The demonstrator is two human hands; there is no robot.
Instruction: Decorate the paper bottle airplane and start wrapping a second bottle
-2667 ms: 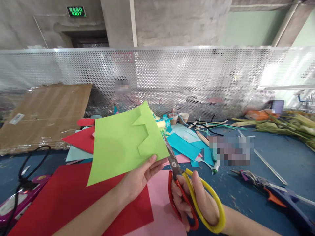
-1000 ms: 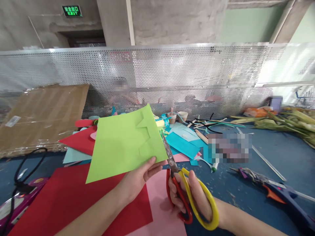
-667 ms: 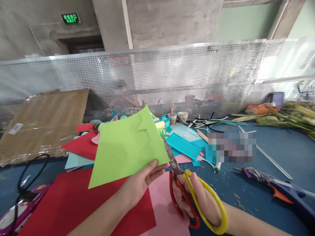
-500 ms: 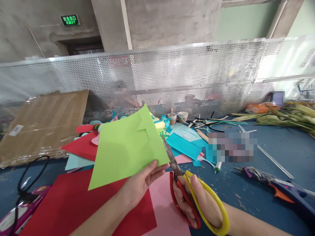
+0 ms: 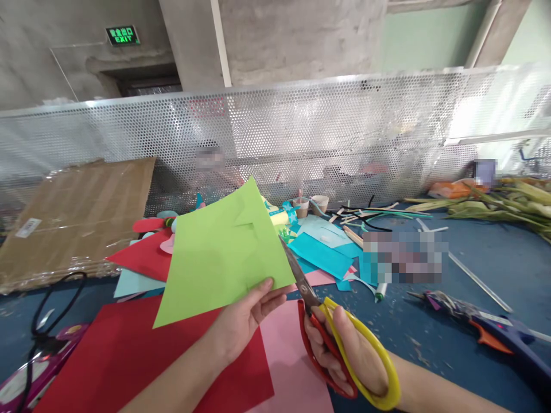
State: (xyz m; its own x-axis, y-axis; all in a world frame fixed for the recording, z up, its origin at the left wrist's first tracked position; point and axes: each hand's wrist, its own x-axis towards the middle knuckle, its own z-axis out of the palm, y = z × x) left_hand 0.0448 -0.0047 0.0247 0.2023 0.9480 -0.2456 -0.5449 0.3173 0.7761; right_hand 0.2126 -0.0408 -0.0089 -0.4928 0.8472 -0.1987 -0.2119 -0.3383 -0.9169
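A light green sheet of paper (image 5: 215, 258) is pinched along its lower right edge by my left hand (image 5: 247, 318), thumb on top and fingers beneath. The sheet is tilted up above the table and shows a few creases. My right hand (image 5: 340, 350) grips a pair of scissors (image 5: 306, 289), with one red and one yellow handle. The blades run along the right edge of the green sheet; one is partly hidden by it. Under my hands lie a large red sheet (image 5: 129, 350) and a pink sheet (image 5: 293, 367).
Blue paper pieces (image 5: 321, 255) and paper cups (image 5: 318, 204) are behind the scissors. At the right lies a glue gun (image 5: 477, 324), near a clear stick (image 5: 480, 281). Flattened cardboard (image 5: 77, 223) leans at the left; a perforated metal screen (image 5: 275, 132) spans the back.
The green sheet has shifted slightly left and tilted a little. The scissor handles have spread slightly, the red one moving down. Both hands keep their hold.
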